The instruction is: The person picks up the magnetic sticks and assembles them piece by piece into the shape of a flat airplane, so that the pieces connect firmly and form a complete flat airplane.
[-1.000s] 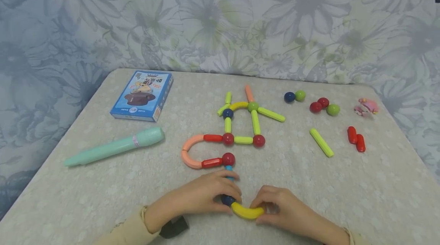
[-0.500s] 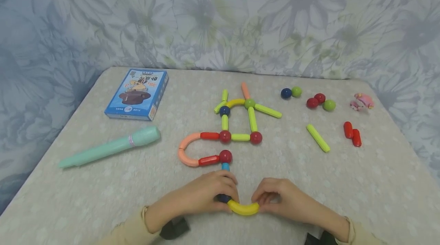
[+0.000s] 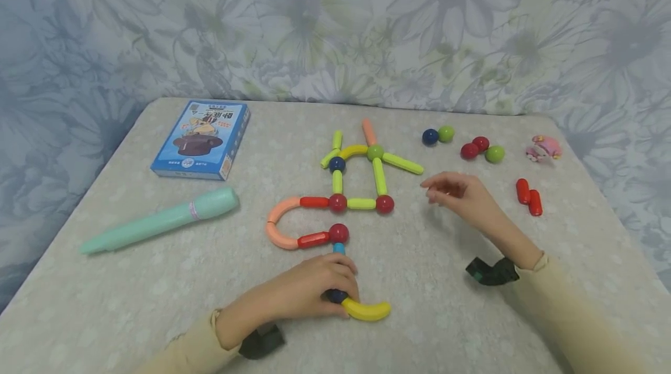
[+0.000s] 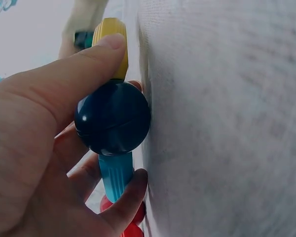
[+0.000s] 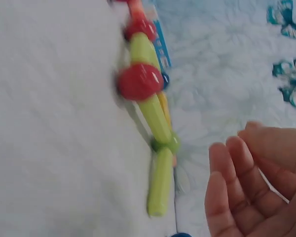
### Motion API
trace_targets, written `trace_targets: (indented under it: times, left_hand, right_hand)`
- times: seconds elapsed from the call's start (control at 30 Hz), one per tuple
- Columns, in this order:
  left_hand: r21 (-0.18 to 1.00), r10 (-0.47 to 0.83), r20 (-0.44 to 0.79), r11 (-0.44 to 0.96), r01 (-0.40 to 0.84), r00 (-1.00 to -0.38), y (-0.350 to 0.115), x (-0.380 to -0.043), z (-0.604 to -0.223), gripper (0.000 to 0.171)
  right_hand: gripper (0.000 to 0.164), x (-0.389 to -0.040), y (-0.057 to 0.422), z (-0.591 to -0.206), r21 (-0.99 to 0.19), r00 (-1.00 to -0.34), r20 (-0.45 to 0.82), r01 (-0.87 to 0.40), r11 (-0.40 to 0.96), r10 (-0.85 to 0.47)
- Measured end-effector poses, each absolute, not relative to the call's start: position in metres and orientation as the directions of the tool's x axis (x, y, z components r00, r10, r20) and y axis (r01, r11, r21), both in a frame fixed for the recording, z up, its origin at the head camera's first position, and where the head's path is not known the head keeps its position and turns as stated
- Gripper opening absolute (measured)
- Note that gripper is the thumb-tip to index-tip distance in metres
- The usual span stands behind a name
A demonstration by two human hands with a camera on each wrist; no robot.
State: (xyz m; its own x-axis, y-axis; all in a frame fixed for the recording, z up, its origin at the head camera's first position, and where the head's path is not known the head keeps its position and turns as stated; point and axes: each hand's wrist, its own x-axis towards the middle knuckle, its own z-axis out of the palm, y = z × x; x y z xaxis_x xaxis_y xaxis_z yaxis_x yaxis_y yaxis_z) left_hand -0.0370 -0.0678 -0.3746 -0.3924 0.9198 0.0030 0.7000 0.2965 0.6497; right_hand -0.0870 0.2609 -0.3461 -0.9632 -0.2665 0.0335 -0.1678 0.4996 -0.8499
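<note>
My left hand [image 3: 314,286] grips a dark blue ball [image 4: 113,118]. Its thumb lies on the yellow curved rod [image 3: 369,311] joined to that ball, and a finger touches the light blue rod [image 4: 116,175]. That rod leads to a red ball [image 3: 339,233], then a red rod [image 3: 314,239] and peach curved rods [image 3: 274,223]. Right of the joined figure, my right hand [image 3: 463,196] hovers with loosely bent fingers and nothing in them. Nearest it in the head view is a lime rod [image 3: 402,163] attached to a green ball [image 3: 375,152]. The loose lime rod is hidden behind this hand or arm.
Loose balls, one of them red [image 3: 469,151], sit at the back right near a pink trinket [image 3: 545,148]. Two short red rods [image 3: 529,197] lie right of the right hand. A blue box [image 3: 201,140] and a mint-green pen-shaped object [image 3: 162,219] occupy the left.
My right hand has let go of the yellow curved rod and moved forward and right, above the table. The left hand keeps its hold; the whole head view has shifted slightly.
</note>
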Motion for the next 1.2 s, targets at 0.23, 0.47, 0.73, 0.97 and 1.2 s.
trace_targets:
  times: [0.23,0.47,0.73,0.97,1.2]
  left_hand:
    - [0.656,0.924,0.045,0.259,0.709,-0.38,-0.07,-0.038,-0.377,0.02]
    - [0.676,0.924,0.067,0.235,0.699,-0.375,-0.072,-0.04,-0.378,0.02]
    - [0.687,0.928,0.073,0.22,0.693,-0.366,-0.071,-0.038,-0.379,0.02]
    - [0.693,0.926,0.062,0.229,0.684,-0.373,-0.07,-0.037,-0.378,0.02]
    - [0.706,0.921,0.048,0.243,0.665,-0.388,-0.071,-0.037,-0.378,0.02]
  right_hand:
    - [0.036,-0.135,0.276,-0.34,-0.886,-0.995,0.005,-0.049,0.462,-0.095]
    - [0.049,-0.186,0.281,-0.343,-0.94,-0.996,-0.081,0.088,0.331,0.034]
    - [0.049,-0.225,0.278,-0.358,-0.756,-0.982,-0.184,0.164,0.634,0.035]
    - [0.049,-0.223,0.278,-0.363,-0.716,-0.98,-0.193,0.18,0.675,0.057]
    - [0.052,-0.206,0.282,-0.356,-0.786,-0.989,-0.136,0.14,0.602,0.051]
